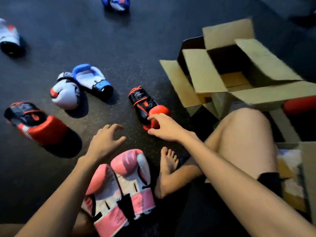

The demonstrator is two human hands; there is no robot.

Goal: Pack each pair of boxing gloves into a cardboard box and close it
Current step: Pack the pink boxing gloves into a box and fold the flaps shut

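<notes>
Packing looks barely begun. The box [201,71] stands with its flaps open, and as far as its dark inside shows, it holds no gloves. Below the box a second carton [307,168] is partly in view, its contents too blurred to tell.

The pink pair [123,182] lies side by side well below and left of the box. The white pair [80,86] lies left of the box, with a far red glove [42,127] beyond it. Just left of the box lies the red glove [145,103]. The right hand [164,129] has its grip curled round the glove's padded end. The left hand [106,141] hovers farther left of the box, grip spread, holding nothing.

By my reading every pair in view is yet to be packed, and the box yet to be closed.

The floor [136,48] is dark speckled matting, and the room is dim.
</notes>
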